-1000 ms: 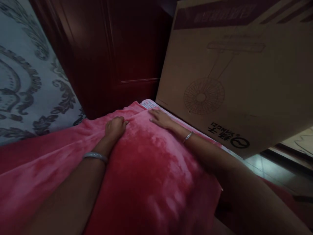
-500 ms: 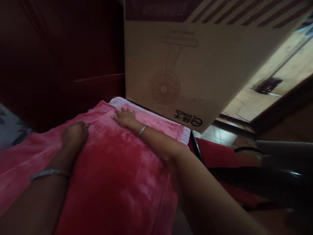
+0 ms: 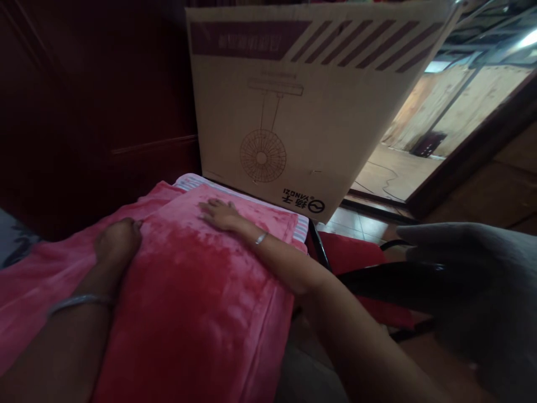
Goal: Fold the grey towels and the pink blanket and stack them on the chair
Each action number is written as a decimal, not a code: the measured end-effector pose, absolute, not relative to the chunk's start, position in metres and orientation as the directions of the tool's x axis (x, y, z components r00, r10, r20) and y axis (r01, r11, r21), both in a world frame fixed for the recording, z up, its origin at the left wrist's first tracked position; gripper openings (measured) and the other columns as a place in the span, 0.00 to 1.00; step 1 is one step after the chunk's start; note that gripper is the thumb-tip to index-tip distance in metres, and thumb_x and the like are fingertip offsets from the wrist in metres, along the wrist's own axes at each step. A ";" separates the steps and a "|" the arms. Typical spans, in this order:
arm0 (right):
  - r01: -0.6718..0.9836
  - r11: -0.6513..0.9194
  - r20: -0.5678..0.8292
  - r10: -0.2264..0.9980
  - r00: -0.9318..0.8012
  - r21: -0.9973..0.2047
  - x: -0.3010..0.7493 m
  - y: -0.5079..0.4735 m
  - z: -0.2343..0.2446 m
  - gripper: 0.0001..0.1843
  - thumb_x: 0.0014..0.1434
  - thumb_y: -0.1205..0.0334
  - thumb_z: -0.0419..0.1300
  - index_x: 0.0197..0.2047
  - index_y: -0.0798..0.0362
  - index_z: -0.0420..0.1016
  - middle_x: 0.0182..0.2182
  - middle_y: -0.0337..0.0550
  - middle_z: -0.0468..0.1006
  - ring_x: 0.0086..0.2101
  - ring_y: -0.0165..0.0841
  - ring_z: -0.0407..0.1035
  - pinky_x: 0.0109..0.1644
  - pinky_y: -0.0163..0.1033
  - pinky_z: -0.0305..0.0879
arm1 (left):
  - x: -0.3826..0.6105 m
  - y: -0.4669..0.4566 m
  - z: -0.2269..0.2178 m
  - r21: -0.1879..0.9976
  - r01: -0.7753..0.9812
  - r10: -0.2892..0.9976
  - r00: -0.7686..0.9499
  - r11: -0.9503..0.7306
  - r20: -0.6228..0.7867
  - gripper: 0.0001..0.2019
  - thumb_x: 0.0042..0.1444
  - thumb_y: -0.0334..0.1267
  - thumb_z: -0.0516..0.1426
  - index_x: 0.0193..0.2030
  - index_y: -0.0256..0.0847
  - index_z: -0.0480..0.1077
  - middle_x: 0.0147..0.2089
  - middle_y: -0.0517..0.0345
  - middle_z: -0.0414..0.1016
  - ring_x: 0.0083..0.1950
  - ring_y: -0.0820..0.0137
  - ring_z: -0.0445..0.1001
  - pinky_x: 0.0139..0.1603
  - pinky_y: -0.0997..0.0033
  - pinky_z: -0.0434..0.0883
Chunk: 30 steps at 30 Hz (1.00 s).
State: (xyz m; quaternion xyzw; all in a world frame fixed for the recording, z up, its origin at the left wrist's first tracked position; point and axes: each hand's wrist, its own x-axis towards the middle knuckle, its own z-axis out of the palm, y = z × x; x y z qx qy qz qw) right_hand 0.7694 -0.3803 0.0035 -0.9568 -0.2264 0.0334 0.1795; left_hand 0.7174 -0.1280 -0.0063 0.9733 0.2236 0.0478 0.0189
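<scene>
A folded pink-red fleece blanket [image 3: 201, 296] lies in front of me, with a striped white edge at its far side. My left hand [image 3: 118, 240] is curled into a fist and presses on the blanket's left part; a bracelet sits on that wrist. My right hand [image 3: 220, 212] lies flat, fingers spread, on the blanket's far end, with a thin bangle on the wrist. Neither hand holds anything.
A big cardboard box [image 3: 302, 101] printed with a fan drawing stands upside down just beyond the blanket. Dark red wooden cabinet doors [image 3: 96, 112] rise at the left. A red-seated chair with a black frame [image 3: 369, 263] and grey cloth [image 3: 482, 291] are at the right, by an open doorway [image 3: 419, 151].
My view has swung to the right, bringing the doorway, chair and grey cloth into sight. Both hands stay on the blanket; the right hand has slid slightly toward me.
</scene>
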 end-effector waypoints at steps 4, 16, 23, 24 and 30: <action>0.348 -0.901 0.031 0.353 0.935 -0.258 0.737 -0.442 -0.010 0.35 0.75 0.45 0.45 0.78 0.53 0.51 0.75 0.54 0.49 0.73 0.44 0.43 0.76 0.57 0.40 | 0.718 -0.126 -0.008 0.089 0.421 0.429 0.895 -0.903 0.121 0.23 0.69 0.41 0.44 0.54 0.30 0.76 0.57 0.34 0.80 0.54 0.50 0.79 0.50 0.55 0.75; 0.206 -0.956 0.237 0.155 0.959 -0.209 0.688 -0.504 -0.084 0.38 0.73 0.40 0.45 0.77 0.54 0.53 0.74 0.57 0.52 0.73 0.51 0.45 0.74 0.60 0.44 | 0.710 -0.138 -0.003 0.148 0.380 0.406 0.884 -0.913 0.231 0.24 0.68 0.38 0.45 0.61 0.25 0.71 0.62 0.27 0.73 0.61 0.46 0.74 0.59 0.50 0.72; 0.236 -0.960 0.307 0.182 0.934 -0.151 0.688 -0.507 -0.091 0.33 0.73 0.46 0.45 0.76 0.51 0.57 0.74 0.53 0.55 0.71 0.51 0.50 0.72 0.60 0.49 | 0.715 -0.274 -0.017 0.121 -0.456 -0.440 0.887 -0.882 0.140 0.32 0.67 0.53 0.50 0.74 0.45 0.60 0.78 0.48 0.56 0.79 0.54 0.50 0.77 0.46 0.47; 0.241 -0.960 0.315 0.188 0.930 -0.139 0.689 -0.508 -0.093 0.33 0.73 0.48 0.45 0.76 0.51 0.58 0.73 0.53 0.56 0.71 0.51 0.51 0.72 0.60 0.49 | 0.716 -0.294 -0.026 0.156 -0.547 -0.536 0.837 -0.822 0.108 0.32 0.68 0.56 0.48 0.75 0.48 0.58 0.79 0.50 0.55 0.80 0.55 0.48 0.78 0.45 0.44; 0.258 -0.959 0.314 0.211 0.926 -0.117 0.692 -0.510 -0.100 0.32 0.72 0.51 0.45 0.75 0.52 0.60 0.73 0.53 0.58 0.70 0.51 0.52 0.72 0.61 0.51 | 0.744 -0.285 -0.048 0.163 -0.476 -0.482 0.876 -0.864 0.005 0.34 0.68 0.59 0.45 0.77 0.50 0.54 0.81 0.49 0.46 0.81 0.53 0.42 0.77 0.36 0.34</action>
